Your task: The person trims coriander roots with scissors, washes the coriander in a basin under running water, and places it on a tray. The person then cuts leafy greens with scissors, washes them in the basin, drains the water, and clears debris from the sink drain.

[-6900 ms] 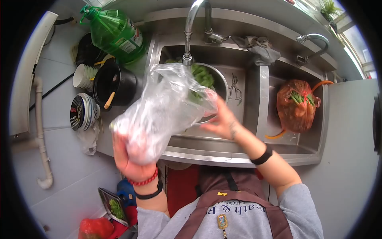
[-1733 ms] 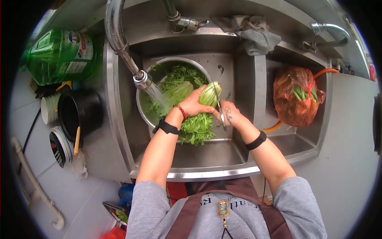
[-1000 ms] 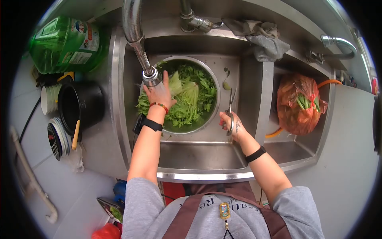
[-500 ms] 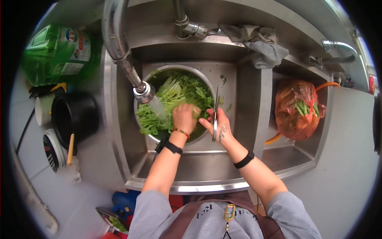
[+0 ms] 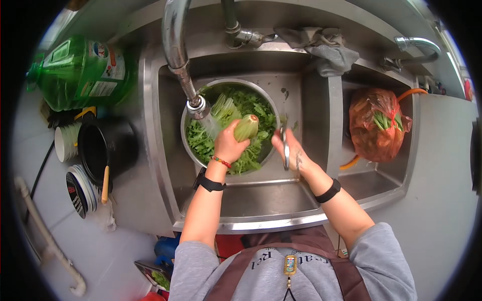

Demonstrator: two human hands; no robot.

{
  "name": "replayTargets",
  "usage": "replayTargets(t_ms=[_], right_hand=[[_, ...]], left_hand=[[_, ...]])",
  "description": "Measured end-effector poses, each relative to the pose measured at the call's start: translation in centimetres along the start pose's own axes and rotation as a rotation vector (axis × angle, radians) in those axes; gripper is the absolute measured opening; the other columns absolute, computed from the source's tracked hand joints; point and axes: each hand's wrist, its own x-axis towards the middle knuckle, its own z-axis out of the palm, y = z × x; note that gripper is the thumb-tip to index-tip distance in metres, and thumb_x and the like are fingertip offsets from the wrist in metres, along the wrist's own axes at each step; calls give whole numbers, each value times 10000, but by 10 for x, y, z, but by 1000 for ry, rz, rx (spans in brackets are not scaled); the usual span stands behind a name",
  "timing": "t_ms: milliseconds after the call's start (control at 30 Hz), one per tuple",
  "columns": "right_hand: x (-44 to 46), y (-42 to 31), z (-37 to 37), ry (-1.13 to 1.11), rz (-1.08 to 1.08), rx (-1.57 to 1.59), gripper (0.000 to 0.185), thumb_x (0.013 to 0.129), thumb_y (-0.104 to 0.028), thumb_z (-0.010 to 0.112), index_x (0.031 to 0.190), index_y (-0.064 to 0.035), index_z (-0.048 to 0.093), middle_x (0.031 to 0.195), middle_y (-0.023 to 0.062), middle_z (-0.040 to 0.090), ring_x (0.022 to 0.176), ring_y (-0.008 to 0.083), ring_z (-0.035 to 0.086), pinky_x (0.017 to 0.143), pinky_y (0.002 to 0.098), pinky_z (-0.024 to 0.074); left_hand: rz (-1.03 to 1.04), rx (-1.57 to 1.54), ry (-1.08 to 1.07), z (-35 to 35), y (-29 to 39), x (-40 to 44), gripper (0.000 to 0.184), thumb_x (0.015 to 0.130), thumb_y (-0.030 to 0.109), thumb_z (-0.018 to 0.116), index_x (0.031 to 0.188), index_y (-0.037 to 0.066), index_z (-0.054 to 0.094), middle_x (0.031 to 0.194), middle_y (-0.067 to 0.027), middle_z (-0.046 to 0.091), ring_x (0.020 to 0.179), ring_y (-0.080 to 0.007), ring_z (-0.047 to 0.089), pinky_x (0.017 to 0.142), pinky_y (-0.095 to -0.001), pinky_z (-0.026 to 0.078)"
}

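Note:
My left hand [image 5: 232, 144] is closed round the pale green stem base of a head of leafy greens [image 5: 246, 128], its brownish cut end pointing up and right. It is above a round steel basin [image 5: 273, 104] full of loose feathery green leaves [image 5: 258, 108]. Right of the basin, my right hand [image 5: 293, 150] has metal scissors [image 5: 286, 150] in its grip; motion blurs their blades. A faucet spout [image 5: 197, 106] runs water onto the leaves beside my left hand.
The basin stands in a steel sink [image 5: 241, 203] with leaf scraps on its floor. A red plastic bag of vegetables [image 5: 376, 125] is in the right sink. Grey cloths [image 5: 331, 52] hang over the divider. Left are a green jug [image 5: 83, 75] and a black bucket [image 5: 108, 150].
My left hand has lifted and turned the greens, bringing the stem base up into view. My right hand with the scissors has moved slightly right. The whole view has shifted a little.

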Motion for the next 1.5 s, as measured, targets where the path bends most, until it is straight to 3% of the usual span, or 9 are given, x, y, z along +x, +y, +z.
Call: replayTargets(t_ms=[100, 400, 700, 833, 967, 1100, 1333, 1367, 1500], right_hand=[[-16, 1, -1, -195, 112, -366, 551, 913, -426, 539, 1187, 47, 465, 1209, 292, 478, 1086, 449, 529, 943, 458, 417], [-16, -16, -37, -245, 246, -619, 424, 864, -375, 574, 964, 35, 600, 921, 242, 660, 927, 385, 634, 855, 489, 467], [-11, 16, -43, -129, 368, -344, 517, 853, -457, 576, 758, 47, 633, 791, 245, 659, 720, 367, 670, 691, 419, 528], [-14, 38, -28, 98, 612, 293, 478, 862, -453, 610, 786, 19, 586, 578, 93, 556, 422, 185, 549, 510, 353, 484], [-20, 54, -19, 71, 513, 528, 375, 877, -401, 612, 759, -60, 509, 611, 41, 535, 546, 148, 530, 533, 311, 426], [-15, 50, -6, 169, 518, 620, 329, 866, -352, 609, 724, -69, 518, 623, 41, 538, 602, 139, 491, 568, 301, 395], [-19, 38, -10, 180, 500, 706, 228, 856, -262, 639, 809, -66, 532, 652, 29, 557, 603, 124, 522, 587, 279, 417], [-21, 38, -13, 175, 525, 709, 222, 855, -252, 643, 833, -59, 536, 658, 28, 561, 605, 128, 524, 603, 281, 425], [-30, 47, -11, 195, 476, 623, 229, 860, -236, 641, 885, -32, 541, 729, 49, 594, 688, 157, 584, 658, 294, 444]], left_hand=[[14, -50, -148, 6, 12, 8, 546, 641, 178, 703, 1166, 80, 589, 952, -199, 659, 894, -372, 632, 760, -417, 512], [51, -183, -515, 30, 28, 27, 454, 660, 140, 659, 1106, 71, 614, 917, -225, 644, 887, -394, 609, 782, -424, 500], [156, 445, -608, 34, 76, 40, 270, 710, 59, 604, 968, 124, 650, 869, -166, 661, 880, -365, 619, 749, -451, 499], [97, 556, -582, 22, 60, 37, 385, 715, 82, 631, 1090, 160, 601, 925, -160, 655, 932, -356, 614, 791, -450, 490], [-90, 938, -170, -8, 17, 24, 681, 701, 146, 719, 1325, 121, 445, 1227, -207, 545, 1180, -379, 487, 977, -457, 409], [12, 469, -42, 60, -12, 10, 940, 667, 133, 775, 1446, 52, 256, 1408, -283, 345, 1318, -411, 331, 1111, -460, 281], [-467, 388, 124, 175, -53, 81, 462, 968, 173, 360, 1394, -3, 375, 1465, -204, 317, 1344, -364, 300, 1047, -421, 344], [-342, 737, 40, 176, -67, 90, 399, 953, 165, 409, 1306, 0, 496, 1413, -196, 402, 1276, -343, 405, 1020, -410, 372], [-459, 233, 43, 105, -24, 98, 289, 877, 36, 522, 1155, -14, 586, 1258, -167, 550, 1148, -325, 519, 938, -396, 433]])
